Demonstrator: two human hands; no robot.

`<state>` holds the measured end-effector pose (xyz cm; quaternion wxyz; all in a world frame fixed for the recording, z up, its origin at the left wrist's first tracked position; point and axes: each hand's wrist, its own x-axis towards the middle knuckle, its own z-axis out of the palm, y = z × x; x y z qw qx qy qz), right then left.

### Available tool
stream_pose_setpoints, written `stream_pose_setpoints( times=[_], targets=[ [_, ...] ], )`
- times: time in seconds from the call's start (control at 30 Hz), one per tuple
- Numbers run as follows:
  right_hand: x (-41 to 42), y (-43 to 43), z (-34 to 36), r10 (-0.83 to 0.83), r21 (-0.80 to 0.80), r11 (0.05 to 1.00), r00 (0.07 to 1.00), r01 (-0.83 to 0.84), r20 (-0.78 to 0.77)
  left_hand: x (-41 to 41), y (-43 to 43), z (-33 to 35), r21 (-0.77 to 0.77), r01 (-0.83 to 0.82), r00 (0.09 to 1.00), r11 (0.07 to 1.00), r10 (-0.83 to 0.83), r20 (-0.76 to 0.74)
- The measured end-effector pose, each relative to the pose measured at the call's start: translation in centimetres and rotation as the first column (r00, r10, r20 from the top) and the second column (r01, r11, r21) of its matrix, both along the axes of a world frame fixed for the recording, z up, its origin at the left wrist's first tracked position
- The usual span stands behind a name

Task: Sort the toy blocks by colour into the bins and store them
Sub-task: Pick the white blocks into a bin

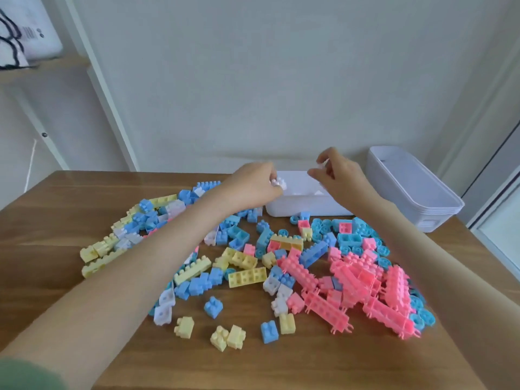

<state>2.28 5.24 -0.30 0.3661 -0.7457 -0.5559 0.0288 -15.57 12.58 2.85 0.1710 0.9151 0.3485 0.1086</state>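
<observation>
Left hand [253, 187] and right hand [340, 175] are bare, forearms uncovered; a green sleeve [25, 372] tops the left arm.

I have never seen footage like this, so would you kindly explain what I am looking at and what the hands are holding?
There is no machine here: a person works with bare hands, and the single picture comes from a wide-angle camera worn on their head, looking forward and down, so both forearms reach in from the bottom. On the wooden table lies a loose heap of toy blocks: pink blocks mostly at the right, yellow blocks and blue blocks mixed through the middle and left, plus a few white ones. At the far edge stands a white bin, and to its right what looks like a stack of further bins. The left hand holds a white block at the bin's rim; the right hand pinches another small white piece above it.
</observation>
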Motion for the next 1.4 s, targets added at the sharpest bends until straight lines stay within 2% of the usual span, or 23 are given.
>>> stream_pose_setpoints(
  times=[0.13, 0.27, 0.37, 0.5, 0.53, 0.63, 0.7, 0.87, 0.93, 1.0, 1.07, 1.2, 1.4],
  targets=[
    [3.0, 2.6, -1.2, -0.016, -0.133, 0.991, 0.997, 0.026, 0.077, 4.5, 2.4, -1.6, -0.036, 0.083, 0.997, 0.996, -0.082, 0.014],
    [3.8, 2.8, -2.2, 0.112, -0.279, 0.959, 0.973, -0.053, 0.201, 6.6, 3.9, -3.9, -0.013, 0.074, 0.988, 0.997, -0.075, -0.132],
    [3.7, 1.8, -2.0, 0.127, -0.235, 0.968, 0.978, -0.085, 0.168, 6.7, 4.4, -4.7, -0.053, 0.056, 0.992, 0.997, -0.062, -0.113],
    [1.7, -0.7, -1.1, 0.2, -0.043, 0.98, 0.968, -0.196, 0.149, 4.7, 2.6, -4.6, 0.155, 0.116, 0.992, 0.981, -0.121, 0.022],
    [0.9, -1.7, -1.1, 0.219, -0.013, 0.975, 0.964, -0.22, 0.149, 3.8, 1.5, -4.6, 0.163, 0.134, 0.989, 0.977, -0.144, 0.046],
    [-1.7, -3.4, -1.2, 0.304, 0.018, 0.951, 0.947, -0.307, 0.104, 0.7, -1.3, -4.3, 0.053, 0.16, 0.976, 0.986, -0.166, 0.138],
    [-3.2, -4.2, -1.6, 0.366, -0.026, 0.93, 0.928, -0.365, 0.073, -1.6, -3.3, -4.2, -0.039, 0.179, 0.972, 0.983, -0.17, 0.164],
    [-6.3, -6.3, -2.8, 0.53, -0.223, 0.838, 0.841, -0.499, 0.109, -6.1, -6.3, -6.1, -0.127, 0.184, 0.983, 0.975, -0.18, 0.039],
    [-7.6, -7.2, -3.4, 0.597, -0.295, 0.784, 0.793, -0.547, 0.116, -7.2, -7.0, -6.9, -0.114, 0.212, 0.975, 0.971, -0.218, -0.046],
    [-8.5, -8.0, -3.9, 0.625, -0.29, 0.761, 0.776, -0.581, 0.087, -7.8, -7.6, -7.5, -0.067, 0.268, 0.96, 0.961, -0.272, -0.063],
    [-9.3, -8.9, -4.3, 0.611, -0.275, 0.768, 0.79, -0.578, 0.047, -8.0, -8.1, -7.9, -0.029, 0.293, 0.953, 0.956, -0.294, -0.067],
    [-10.1, -10.0, -4.8, 0.58, -0.349, 0.766, 0.814, -0.539, 0.017, -7.8, -8.2, -8.5, -0.018, 0.294, 0.951, 0.956, -0.294, -0.095],
    [-10.6, -10.1, -4.5, 0.544, -0.465, 0.762, 0.835, -0.45, 0.084, -7.8, -8.4, -8.3, -0.064, 0.204, 0.976, 0.977, -0.208, -0.063]
  ],
)
